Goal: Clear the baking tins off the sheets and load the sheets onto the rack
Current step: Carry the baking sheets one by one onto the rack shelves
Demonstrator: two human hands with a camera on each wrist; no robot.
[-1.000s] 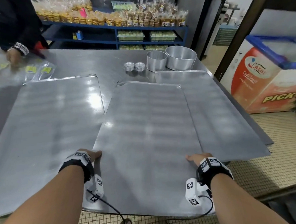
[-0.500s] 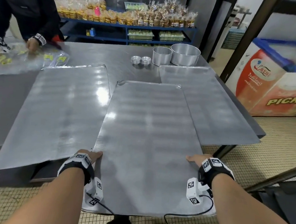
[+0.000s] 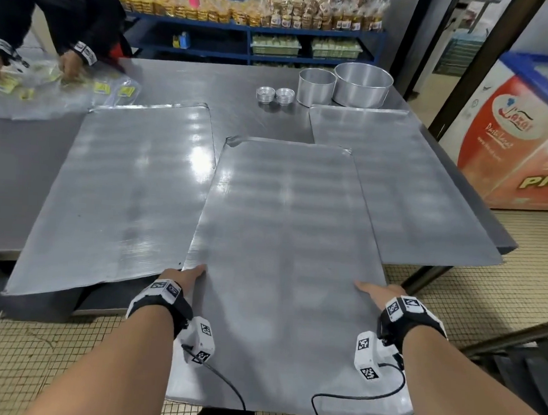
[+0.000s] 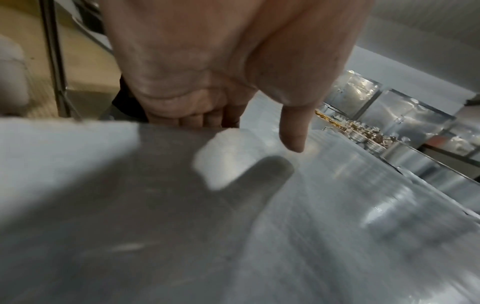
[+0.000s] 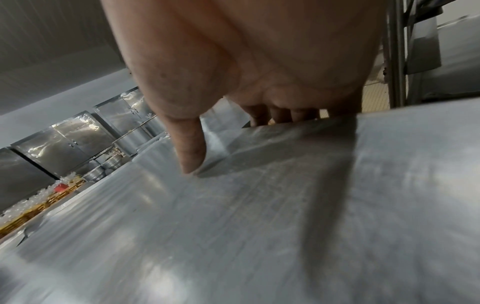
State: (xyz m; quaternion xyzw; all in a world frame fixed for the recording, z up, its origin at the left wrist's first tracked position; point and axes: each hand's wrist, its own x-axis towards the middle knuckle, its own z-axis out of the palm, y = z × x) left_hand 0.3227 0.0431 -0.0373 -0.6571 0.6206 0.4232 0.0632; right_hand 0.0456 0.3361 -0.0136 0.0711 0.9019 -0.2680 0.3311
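I hold a large bare metal sheet by its two long edges, its near half out over the floor. My left hand grips the left edge, thumb on top and fingers curled underneath. My right hand grips the right edge the same way, thumb on top, fingers under the rim. Two more sheets lie on the steel table, one at the left and one at the right. Two round baking tins and small foil tins stand at the table's back.
Another person's hands work on clear bags at the table's back left. A blue shelf of packed goods runs behind. A chest freezer stands at the right. A dark metal frame crosses the tiled floor at my right.
The sheet in my hands has come toward me off the table, and I have stepped back. Both grips are unchanged. The other person's hands have shifted over the bags.
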